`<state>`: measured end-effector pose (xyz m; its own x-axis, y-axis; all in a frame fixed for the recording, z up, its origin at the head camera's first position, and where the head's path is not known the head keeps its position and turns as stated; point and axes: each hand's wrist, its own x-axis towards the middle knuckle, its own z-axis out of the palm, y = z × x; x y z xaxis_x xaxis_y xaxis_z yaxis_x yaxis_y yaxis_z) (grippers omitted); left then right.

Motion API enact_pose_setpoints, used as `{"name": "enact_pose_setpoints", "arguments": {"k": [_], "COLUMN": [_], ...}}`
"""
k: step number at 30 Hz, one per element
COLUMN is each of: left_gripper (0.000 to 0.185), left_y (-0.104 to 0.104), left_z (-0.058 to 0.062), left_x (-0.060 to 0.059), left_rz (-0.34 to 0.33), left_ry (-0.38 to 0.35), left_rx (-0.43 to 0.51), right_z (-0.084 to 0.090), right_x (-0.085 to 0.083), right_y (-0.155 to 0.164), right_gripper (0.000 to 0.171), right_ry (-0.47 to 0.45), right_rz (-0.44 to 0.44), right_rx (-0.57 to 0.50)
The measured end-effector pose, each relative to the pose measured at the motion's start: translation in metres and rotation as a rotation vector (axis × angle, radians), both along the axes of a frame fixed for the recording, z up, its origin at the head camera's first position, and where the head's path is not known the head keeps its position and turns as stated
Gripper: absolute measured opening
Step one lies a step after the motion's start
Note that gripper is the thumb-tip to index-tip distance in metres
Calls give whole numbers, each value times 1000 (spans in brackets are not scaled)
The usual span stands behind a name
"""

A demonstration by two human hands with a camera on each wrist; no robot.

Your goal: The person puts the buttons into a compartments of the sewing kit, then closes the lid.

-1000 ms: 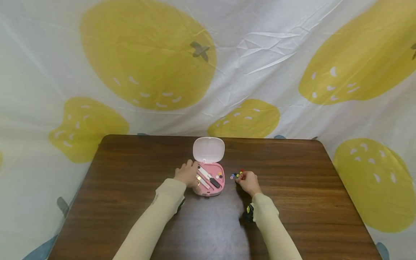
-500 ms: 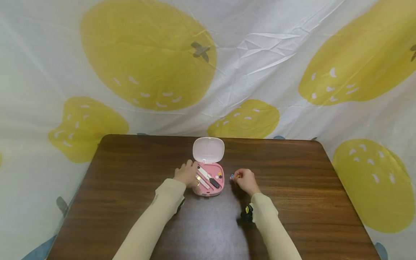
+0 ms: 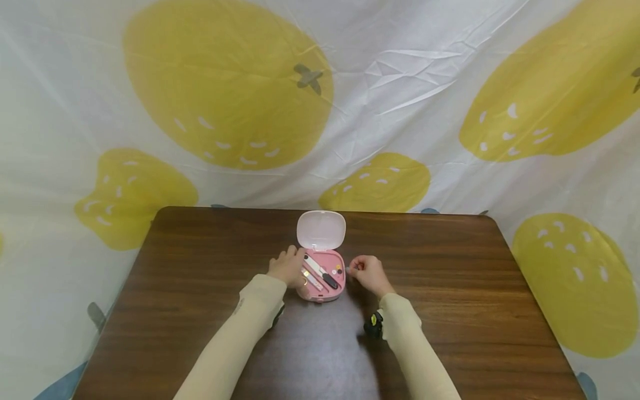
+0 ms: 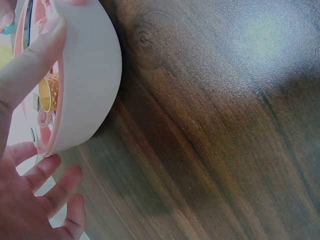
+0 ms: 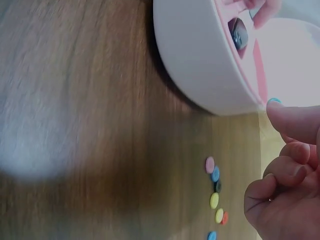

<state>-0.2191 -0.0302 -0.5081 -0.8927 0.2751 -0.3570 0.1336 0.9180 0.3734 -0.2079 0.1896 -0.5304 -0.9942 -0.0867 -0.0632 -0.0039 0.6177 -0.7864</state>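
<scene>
Case (image 4: 92,72) on wooden table (image 3: 480,311), cloth (image 3: 390,105) behind; left grip (image 3: 288,268) holds it, right (image 3: 372,274) seemingly button (image 5: 274,100).

Head-worn: looking forward and down at counter (image 3: 450,250), farther off. Wrist-worn, left and right: close in, sharing case (image 4: 92,75).

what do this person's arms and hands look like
Long cream sleeves, a small dark marking near the left cuff; bare hands; a black device with a yellow mark at the right wrist, something dark at the left.
</scene>
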Motion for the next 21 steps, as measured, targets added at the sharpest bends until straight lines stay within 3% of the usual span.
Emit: {"name": "enact_pose_setpoints", "arguments": {"k": [4,13,21], "left_gripper": [109,108,108], "left_y": [0,0,0], "left_z": [-1,-2,-4], "left_x": [-1,-2,-1], "left_rz": [4,11,6], "left_ry": [-6,-8,5], "left_rx": [2,4,2], "right_z": [1,4,3], "right_x": [-2,-8,-11], "right_y": [-7,-20,-29], "right_gripper": [10,12,8], "right_ry": [-14,47,23], "right_rz": [2,77,104], "right_rx": [3,77,85]}}
